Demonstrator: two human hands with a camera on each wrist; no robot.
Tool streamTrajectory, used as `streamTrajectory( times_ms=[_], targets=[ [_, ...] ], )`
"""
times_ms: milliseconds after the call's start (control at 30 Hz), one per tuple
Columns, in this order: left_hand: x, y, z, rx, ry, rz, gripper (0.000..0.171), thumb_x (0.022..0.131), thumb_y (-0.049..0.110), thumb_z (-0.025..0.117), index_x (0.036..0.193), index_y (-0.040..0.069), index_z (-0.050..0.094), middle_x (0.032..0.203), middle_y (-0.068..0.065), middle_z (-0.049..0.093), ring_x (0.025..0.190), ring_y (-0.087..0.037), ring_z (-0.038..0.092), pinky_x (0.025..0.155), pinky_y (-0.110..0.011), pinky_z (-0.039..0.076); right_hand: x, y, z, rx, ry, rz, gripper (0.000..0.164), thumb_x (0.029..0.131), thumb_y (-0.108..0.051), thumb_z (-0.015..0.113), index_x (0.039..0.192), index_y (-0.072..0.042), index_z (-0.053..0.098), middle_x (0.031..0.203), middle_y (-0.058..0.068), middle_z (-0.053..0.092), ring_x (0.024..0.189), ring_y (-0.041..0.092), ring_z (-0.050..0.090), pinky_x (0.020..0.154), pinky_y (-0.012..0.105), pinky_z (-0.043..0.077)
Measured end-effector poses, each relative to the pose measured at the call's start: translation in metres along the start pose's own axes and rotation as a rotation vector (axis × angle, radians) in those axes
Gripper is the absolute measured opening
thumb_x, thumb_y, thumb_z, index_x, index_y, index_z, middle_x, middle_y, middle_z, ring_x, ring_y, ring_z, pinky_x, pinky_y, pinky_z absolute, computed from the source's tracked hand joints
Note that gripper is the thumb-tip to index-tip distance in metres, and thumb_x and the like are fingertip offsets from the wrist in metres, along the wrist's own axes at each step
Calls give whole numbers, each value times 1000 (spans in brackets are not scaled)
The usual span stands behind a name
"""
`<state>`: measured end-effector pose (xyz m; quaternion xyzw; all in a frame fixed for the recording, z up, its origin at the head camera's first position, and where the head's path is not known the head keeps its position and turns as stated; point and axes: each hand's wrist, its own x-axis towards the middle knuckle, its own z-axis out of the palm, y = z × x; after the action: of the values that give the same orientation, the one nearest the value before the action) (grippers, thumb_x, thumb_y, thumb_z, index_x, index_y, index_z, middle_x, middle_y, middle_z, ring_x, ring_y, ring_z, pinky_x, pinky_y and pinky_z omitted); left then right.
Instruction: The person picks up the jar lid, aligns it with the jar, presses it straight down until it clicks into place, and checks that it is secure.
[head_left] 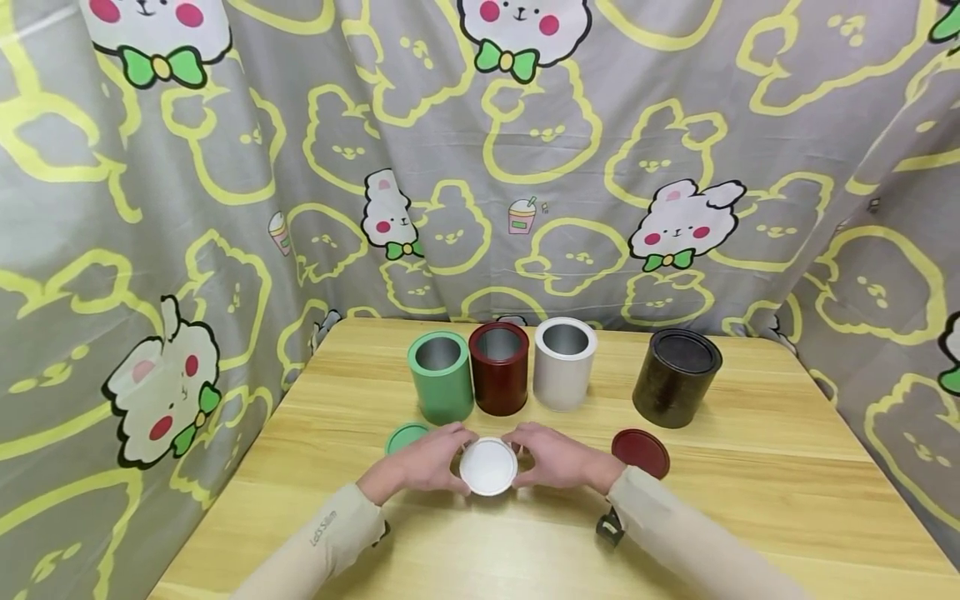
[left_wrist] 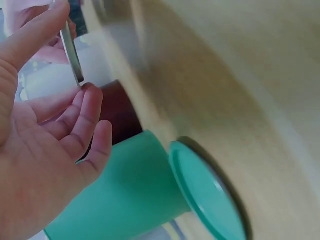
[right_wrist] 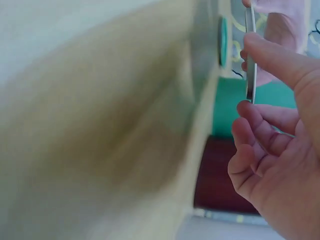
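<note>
Between my two hands is a round white lid, gripped at its rim from both sides. My left hand pinches the left edge with thumb and fingers, and my right hand does the same on the right. Seen edge-on in the left wrist view, the lid is held above the tabletop. Behind the hands stand three lidless cans: green, dark red and white. A green lid lies left of my left hand, and a dark red lid lies beyond my right forearm.
A black can with its top covered stands apart at the right. All of it is on a wooden table. A grey patterned curtain hangs behind the table and along its sides. Dark straps show under the wrists.
</note>
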<state>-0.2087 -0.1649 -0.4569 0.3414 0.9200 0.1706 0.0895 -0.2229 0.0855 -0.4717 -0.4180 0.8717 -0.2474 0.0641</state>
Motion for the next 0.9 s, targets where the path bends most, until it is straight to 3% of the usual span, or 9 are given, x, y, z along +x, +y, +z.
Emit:
streamTrajectory(
  times_ms=[200,367,600,900],
  targets=[
    [5,9,-6,-29,68,-5,68,71,36,81,128,8,55,108,2,51,100,-16,53,85,-33,46,-10,0,-20,33,71,-36,51,78,-25,78,122,-7,60,102,-3,56,91,18,54,78,30,46],
    [12,21,-13,-40,157,37,66,70,36,82,125,8,56,106,0,54,100,-19,52,86,-39,43,-17,0,-36,24,118,-57,53,77,-25,79,123,-7,60,106,-1,56,95,21,56,81,35,48],
    [26,39,-25,8,217,48,67,67,36,84,122,8,57,103,0,54,96,-16,52,84,-38,42,-29,-5,-59,-7,175,-49,62,73,-25,82,126,-3,57,107,1,55,98,24,55,85,39,46],
    [45,59,-43,67,268,152,68,66,37,85,120,8,58,107,-2,56,99,-17,49,83,-38,44,-43,0,-87,-37,195,-16,61,70,-24,84,123,-7,59,103,-2,56,96,19,54,83,40,47]
  ],
)
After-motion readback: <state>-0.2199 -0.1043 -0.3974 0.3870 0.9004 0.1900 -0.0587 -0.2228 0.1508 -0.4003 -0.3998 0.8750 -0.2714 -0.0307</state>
